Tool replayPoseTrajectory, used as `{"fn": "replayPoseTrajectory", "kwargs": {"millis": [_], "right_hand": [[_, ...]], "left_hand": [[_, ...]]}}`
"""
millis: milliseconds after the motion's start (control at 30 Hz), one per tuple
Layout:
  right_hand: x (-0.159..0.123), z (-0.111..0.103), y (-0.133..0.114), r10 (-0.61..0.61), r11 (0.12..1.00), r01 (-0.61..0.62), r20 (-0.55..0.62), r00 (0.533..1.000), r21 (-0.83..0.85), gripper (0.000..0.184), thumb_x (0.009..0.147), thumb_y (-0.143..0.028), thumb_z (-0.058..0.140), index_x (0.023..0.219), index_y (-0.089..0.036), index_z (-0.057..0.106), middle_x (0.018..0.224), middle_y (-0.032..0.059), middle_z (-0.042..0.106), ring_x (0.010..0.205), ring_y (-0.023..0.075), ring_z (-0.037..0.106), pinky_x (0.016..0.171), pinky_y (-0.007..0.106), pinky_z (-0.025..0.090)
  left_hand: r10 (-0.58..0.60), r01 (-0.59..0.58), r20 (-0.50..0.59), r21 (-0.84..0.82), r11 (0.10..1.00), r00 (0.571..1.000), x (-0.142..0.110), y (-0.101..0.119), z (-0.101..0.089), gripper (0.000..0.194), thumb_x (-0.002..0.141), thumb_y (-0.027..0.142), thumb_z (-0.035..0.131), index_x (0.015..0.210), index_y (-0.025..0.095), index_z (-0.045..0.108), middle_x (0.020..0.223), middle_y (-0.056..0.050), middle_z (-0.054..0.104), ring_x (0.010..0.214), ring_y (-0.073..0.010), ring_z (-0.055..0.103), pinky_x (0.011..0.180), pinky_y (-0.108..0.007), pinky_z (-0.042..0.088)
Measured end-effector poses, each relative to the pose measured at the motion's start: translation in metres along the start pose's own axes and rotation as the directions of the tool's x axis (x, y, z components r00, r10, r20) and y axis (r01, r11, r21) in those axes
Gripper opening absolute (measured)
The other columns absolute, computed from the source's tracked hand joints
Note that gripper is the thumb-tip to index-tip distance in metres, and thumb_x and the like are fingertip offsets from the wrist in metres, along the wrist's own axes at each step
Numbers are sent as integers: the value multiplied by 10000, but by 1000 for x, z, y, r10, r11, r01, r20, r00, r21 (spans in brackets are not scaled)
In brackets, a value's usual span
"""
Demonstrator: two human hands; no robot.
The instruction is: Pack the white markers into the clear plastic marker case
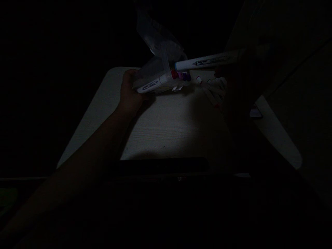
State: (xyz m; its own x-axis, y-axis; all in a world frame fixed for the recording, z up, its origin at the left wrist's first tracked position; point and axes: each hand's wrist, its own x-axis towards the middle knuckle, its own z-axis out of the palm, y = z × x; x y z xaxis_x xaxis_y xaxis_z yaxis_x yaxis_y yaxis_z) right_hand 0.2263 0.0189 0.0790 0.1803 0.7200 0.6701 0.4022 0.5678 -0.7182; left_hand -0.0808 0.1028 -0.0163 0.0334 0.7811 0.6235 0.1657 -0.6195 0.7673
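My left hand (131,95) is wrapped round a clear plastic pouch (149,71) that holds several markers. One white marker (153,84) shows through its side, and red and purple caps stick out at the pouch's right end. My right hand (237,83), very dark and mostly in shadow, grips another white marker (207,62) with a blue tip end. That marker lies nearly level, its blue end by the pouch's opening. Above, the pouch's loose clear flap (166,41) stands up. Several loose markers (214,90) with red ends lie on the table under my right hand.
The pale table (160,128) has rounded corners, and its surroundings are almost black. A dark bar (163,165) runs along its near edge. A small dark flat object (256,112), perhaps a phone, lies to the right of my right hand.
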Motion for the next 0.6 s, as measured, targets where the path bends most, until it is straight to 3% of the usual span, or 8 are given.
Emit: {"fn": "replayPoseTrajectory", "kwargs": {"millis": [33, 100, 233, 433, 600], "right_hand": [[-2, 6, -5, -34, 998, 40, -129, 991, 49, 191, 1054, -263, 287, 1238, -267, 237, 1205, 69, 615, 836, 127, 719, 745, 311, 643], [-9, 15, -14, -41, 991, 64, -183, 982, 119, 257, 979, -168, 408, 1180, -267, 280, 1042, 22, 648, 882, 138, 717, 744, 306, 628], [-20, 21, -22, -24, 983, 21, 10, 1000, 183, 389, 878, -179, 598, 1141, -285, 331, 1070, 24, 695, 906, 151, 712, 771, 307, 623], [-21, 20, -12, -18, 999, 10, 235, 972, 33, 296, 898, -219, 627, 1103, -250, 415, 1144, 76, 742, 1053, 162, 689, 932, 324, 582], [-22, 18, -13, -20, 995, 48, 304, 953, -85, 188, 933, -279, 592, 1057, -272, 451, 1148, 30, 722, 1036, 160, 682, 881, 313, 586]], "left_hand": [[-4, 4, 4, -5, 1000, 1000, 0, 0, 0, 790, 556, 355, 966, 1180, 304, 485, 1183, -21, 667, 1206, -273, 639, 925, -434, 609], [-2, 2, 3, -30, 1000, 1000, 0, 0, 1, 818, 519, 353, 981, 1169, 298, 487, 1149, -24, 672, 1180, -281, 648, 906, -444, 620], [1, 0, 16, -51, 999, 1000, 1, 2, 3, 834, 481, 339, 1001, 1140, 309, 490, 1116, -7, 668, 1116, -262, 664, 903, -445, 624], [62, -61, 44, -28, 998, 997, 2, 3, 5, 960, 412, 433, 1013, 1174, 231, 465, 1079, -37, 650, 1021, -265, 675, 907, -525, 603], [56, -55, 52, -9, 998, 997, 1, 4, 6, 755, 583, 434, 945, 1150, 289, 468, 1127, -42, 658, 1108, -273, 670, 887, -450, 609]]}}
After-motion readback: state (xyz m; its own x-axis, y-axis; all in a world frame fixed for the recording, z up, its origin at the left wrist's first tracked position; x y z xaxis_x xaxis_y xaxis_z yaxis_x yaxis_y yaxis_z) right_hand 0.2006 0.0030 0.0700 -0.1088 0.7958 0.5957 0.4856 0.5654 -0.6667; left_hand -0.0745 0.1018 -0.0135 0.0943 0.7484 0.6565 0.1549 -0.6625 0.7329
